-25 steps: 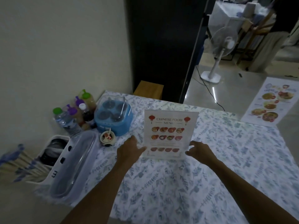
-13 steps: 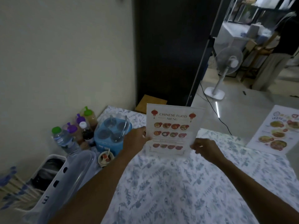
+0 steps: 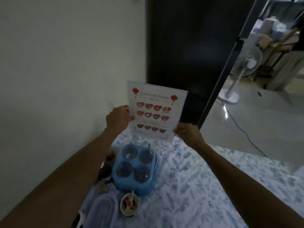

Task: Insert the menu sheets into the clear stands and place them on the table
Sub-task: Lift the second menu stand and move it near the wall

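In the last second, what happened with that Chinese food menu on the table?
Both hands took the menu stand by its side edges, lifted it off the tablecloth and carried it toward the table's far end, left hand and right hand gripping it. The blue condiment caddy and the small bowl stayed put.

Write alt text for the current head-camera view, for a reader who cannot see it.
Both hands hold a clear stand with a Chinese food menu upright above the far end of a floral-clothed table, left hand at its side, right hand at its lower corner. A blue four-cup condiment caddy sits nearer.
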Tool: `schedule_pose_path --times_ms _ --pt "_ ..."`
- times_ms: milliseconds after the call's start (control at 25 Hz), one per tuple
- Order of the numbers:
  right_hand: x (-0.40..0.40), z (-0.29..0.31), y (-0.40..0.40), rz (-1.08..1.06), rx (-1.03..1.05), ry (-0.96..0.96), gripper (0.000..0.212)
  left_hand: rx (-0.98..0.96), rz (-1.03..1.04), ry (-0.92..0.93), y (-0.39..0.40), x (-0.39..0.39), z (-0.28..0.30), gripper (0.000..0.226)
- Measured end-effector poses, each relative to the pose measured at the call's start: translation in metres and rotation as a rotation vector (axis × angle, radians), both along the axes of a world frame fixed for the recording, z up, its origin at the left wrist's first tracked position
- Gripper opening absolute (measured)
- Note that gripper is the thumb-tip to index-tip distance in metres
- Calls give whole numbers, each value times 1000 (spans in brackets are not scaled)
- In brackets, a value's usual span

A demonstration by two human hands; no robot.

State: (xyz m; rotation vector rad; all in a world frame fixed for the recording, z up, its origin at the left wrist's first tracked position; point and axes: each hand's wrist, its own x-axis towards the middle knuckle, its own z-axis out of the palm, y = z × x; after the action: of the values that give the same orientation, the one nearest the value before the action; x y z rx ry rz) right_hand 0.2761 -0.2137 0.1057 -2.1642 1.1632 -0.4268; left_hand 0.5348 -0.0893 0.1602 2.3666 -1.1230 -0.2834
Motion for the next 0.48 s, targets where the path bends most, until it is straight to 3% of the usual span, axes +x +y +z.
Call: schedule_pose_path --times_ms 240,360,480 --pt "104 -69 -15 -117 183 -93 15 97 86 92 -32 96 -60 40" --pt "133 -95 -23 -50 129 -61 18 112 165 220 -49 121 -92 41" --pt "149 -108 -26 -28 59 -35 17 133 165 171 -59 122 -98 27"
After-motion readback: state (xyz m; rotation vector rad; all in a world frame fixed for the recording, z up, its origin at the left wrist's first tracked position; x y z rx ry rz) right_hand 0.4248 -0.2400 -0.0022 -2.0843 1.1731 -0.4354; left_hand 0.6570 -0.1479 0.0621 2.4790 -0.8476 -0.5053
